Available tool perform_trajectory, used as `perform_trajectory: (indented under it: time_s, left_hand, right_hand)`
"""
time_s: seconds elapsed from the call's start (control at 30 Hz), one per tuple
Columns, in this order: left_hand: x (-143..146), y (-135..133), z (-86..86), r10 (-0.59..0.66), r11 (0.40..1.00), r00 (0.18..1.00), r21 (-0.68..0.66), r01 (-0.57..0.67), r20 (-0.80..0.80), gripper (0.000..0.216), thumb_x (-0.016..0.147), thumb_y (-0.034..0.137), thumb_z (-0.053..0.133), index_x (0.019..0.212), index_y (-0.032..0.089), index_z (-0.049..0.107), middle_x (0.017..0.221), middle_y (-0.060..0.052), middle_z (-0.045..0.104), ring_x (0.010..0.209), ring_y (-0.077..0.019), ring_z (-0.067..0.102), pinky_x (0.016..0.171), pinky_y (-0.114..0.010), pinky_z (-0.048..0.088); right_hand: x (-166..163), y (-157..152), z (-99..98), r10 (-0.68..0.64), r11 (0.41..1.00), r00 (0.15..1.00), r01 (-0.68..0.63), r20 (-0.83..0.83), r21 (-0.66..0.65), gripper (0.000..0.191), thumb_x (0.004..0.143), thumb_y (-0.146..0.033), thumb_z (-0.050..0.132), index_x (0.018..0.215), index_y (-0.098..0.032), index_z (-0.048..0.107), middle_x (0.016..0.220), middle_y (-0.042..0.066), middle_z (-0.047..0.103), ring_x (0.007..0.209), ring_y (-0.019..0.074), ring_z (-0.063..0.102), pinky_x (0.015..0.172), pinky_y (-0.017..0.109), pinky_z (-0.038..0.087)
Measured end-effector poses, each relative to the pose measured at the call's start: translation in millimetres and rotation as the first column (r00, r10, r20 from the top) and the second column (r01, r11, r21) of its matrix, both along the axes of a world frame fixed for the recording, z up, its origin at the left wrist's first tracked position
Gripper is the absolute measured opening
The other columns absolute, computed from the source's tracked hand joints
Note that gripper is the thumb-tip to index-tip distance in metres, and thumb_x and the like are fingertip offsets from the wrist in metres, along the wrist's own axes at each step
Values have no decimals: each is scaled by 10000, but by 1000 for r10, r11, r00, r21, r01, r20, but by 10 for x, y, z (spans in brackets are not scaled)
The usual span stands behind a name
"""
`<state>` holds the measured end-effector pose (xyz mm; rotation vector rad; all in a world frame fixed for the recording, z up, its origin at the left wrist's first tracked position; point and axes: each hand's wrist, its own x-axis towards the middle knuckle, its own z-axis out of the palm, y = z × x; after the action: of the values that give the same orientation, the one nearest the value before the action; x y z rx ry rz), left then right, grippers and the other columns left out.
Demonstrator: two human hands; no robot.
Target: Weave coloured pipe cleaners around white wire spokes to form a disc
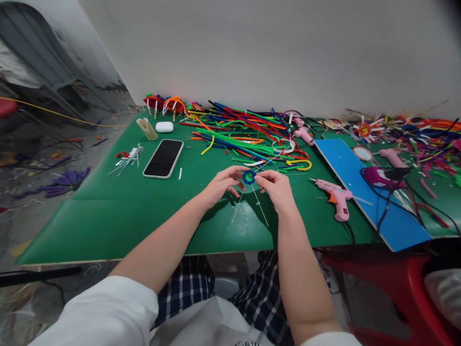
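Near edge: plaid cloth (189,283) on the lap, then green table (108,216). Thin pale rods (261,205) splay out from the disc, two toward the body, others toward the wall.

Blue-green disc (249,177) sits between both hands, just above the tabletop. Right hand (279,190): thumb and index closed on the disc's right rim. Left hand (223,186): index at the upper left rim, other fingers loosely curled; can't tell if it pinches or only steadies.

Handling, my read: very light, fuzzy soft rim, so low slip but easy to squash. Rods look springy and could bend or pull loose. Hold by the rim, both sides, light pinch; don't lift by rod ends.

Level with hands: pink glue gun (334,194) off to the right, phone (163,159) to the left. Beyond: loose pile of pipe cleaners (237,125), then bare wall (252,53).
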<state>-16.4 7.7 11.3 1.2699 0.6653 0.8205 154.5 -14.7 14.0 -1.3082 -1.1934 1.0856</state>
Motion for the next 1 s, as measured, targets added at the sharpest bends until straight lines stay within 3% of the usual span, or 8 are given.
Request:
perform_trajectory:
  time_s: [0.2, 0.33, 0.57, 0.83, 1.0]
  left_hand:
    - [48, -76, 67, -46, 996, 999, -77, 44, -26, 453, 709, 263, 486, 1150, 198, 406, 870, -72, 595, 658, -164, 607, 478, -247, 479]
    - [99, -98, 14, 65, 997, 993, -22, -68, -100, 361, 733, 328, 518, 1047, 165, 447, 709, -29, 597, 587, -121, 595, 483, -208, 462]
    - [122, -90, -36, 140, 990, 982, 20, -139, -129, 249, 759, 315, 504, 934, 145, 453, 569, 5, 580, 462, -95, 564, 459, -205, 460]
    - [132, -94, -8, 239, 971, 961, 17, -239, -137, 214, 729, 288, 541, 874, 147, 471, 514, 29, 552, 431, -88, 543, 444, -219, 483]
    - [122, -79, -1, 275, 961, 955, 9, -276, -106, 226, 721, 298, 549, 872, 148, 472, 512, 30, 552, 420, -89, 537, 427, -211, 471]
  right_hand:
    - [-4, -16, 9, 79, 997, 996, -80, 48, 8, 238, 614, -374, 621, 731, -167, 619, 628, 11, 586, 564, 111, 523, 455, 212, 397]
    - [-38, -26, 19, 123, 992, 988, -123, 97, -5, 236, 618, -380, 614, 725, -169, 610, 649, 14, 593, 598, 121, 538, 457, 211, 398]
    - [-89, -36, 22, 159, 987, 977, -158, 141, -18, 243, 619, -396, 600, 712, -172, 593, 696, 17, 591, 621, 121, 536, 456, 213, 406]
    - [-69, -30, 7, 179, 984, 980, -177, 92, -31, 227, 629, -381, 607, 705, -168, 598, 638, 2, 566, 583, 103, 506, 455, 205, 392]
    - [-13, -42, 32, 281, 956, 956, -286, -79, -60, 257, 661, -370, 588, 826, -177, 633, 661, 8, 587, 609, 109, 528, 472, 210, 403]
